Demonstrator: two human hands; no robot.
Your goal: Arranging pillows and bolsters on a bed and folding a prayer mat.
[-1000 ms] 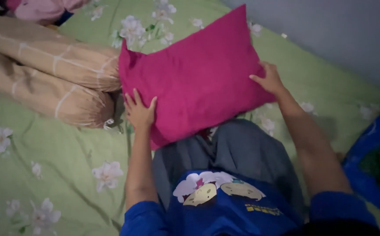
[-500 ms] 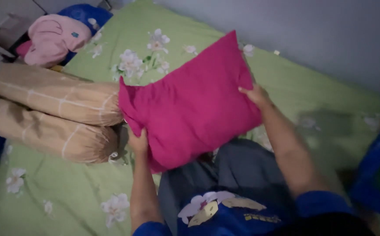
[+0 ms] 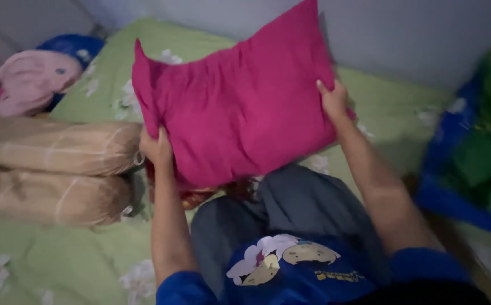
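The soft, light-looking pillow [image 3: 239, 101] was held up above the lap and the bed [image 3: 64, 248], the left hand [image 3: 156, 148] and right hand [image 3: 333, 101] each clasping a side edge, probably the surest hold.

Blue cartoon-print shirt [image 3: 290, 271], grey trousers [image 3: 290, 203]

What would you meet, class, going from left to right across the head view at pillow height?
Pink plush toy → left hand → magenta pillow → right hand → blue and green bedding.
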